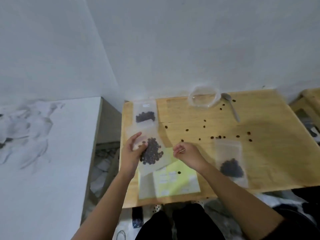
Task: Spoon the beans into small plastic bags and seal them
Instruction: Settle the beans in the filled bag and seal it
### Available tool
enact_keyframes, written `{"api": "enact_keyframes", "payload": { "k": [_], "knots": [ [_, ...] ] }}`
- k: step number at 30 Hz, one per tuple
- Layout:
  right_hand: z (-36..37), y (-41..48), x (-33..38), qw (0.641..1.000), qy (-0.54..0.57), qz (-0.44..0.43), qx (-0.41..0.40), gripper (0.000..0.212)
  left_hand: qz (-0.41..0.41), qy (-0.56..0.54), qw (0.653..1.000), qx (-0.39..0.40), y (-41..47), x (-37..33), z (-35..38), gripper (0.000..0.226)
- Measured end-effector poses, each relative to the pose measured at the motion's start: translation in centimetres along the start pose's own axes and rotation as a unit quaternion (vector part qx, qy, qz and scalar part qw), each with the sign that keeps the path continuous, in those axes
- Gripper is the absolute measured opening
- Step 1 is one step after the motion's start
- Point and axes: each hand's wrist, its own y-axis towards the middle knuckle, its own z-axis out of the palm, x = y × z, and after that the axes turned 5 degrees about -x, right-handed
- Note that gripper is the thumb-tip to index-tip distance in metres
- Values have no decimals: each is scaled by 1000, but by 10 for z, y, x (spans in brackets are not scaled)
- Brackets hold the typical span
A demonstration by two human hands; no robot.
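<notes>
From the head camera, the left hand (134, 149) rests on a filled bag (152, 153) lying on the wooden surface (259, 153), fingers bent over the bag's left side and touching the dark beans through the plastic. The right hand (187, 154) hovers just to the right of that bag, fingers curled together; a thin light sliver shows at its fingertips, too small to name, so whether it pinches anything I cannot tell. A second filled bag (145, 114) lies beyond the first, and a third bag (231, 166) lies to the right. A yellow sheet of labels (174, 182) lies under the near edge of the held bag. The clear container (204, 97) at the back looks nearly empty, with the spoon (232, 106) beside it, and loose beans (218, 137) are scattered over the middle of the surface.

The step in hand appears to be sealing the bag under the left hand. To do it well, the beans should be pushed down away from the mouth so none sits in the closure, the air pressed out flat, and the strip pinched from one end to the other. The stray beans likely need gathering afterwards.
</notes>
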Motion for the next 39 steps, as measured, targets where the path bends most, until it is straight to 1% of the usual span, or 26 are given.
{"api": "enact_keyframes", "payload": {
  "k": [2,4,6,9,12,14,19,21,23,26,30,33,34,39],
  "knots": [
    [21,3,-8,997,-66,16,26,8,-20,-36,998,-53,-2,7,-26,38],
    [40,5,-17,990,-128,27,50,14,-29,-66,993,-97,-5,12,-46,39],
    [54,5,-21,983,-175,18,52,16,-32,-75,988,-128,-9,16,-59,38],
    [64,5,-19,974,-222,-16,51,17,-31,-88,984,-150,-13,17,-68,38],
    [68,6,-18,973,-227,-7,35,23,-19,-81,985,-154,-14,16,-69,40],
    [68,5,-16,975,-222,4,22,24,-14,-75,986,-146,-14,14,-66,41],
    [57,1,-3,973,-228,9,35,26,-8,-76,991,-111,-13,2,-55,41],
    [40,3,12,979,-206,7,7,20,-2,-68,993,-93,-10,-7,-49,40],
    [18,6,33,989,-140,3,-38,12,13,-51,996,-72,-8,-18,-41,39],
    [-12,8,71,994,-38,-34,-95,9,39,-33,998,-31,-5,-34,-24,40],
    [-32,4,121,989,19,-110,-102,16,110,12,993,27,-7,-61,-1,48],
    [-33,0,144,984,12,-147,-105,14,132,7,986,97,-13,-82,15,58],
    [-33,0,149,982,6,-154,-106,14,138,5,984,108,-15,-87,19,59],
    [-36,-2,164,977,6,-161,-137,13,161,1,979,124,-22,-107,30,63]
  ]
}}
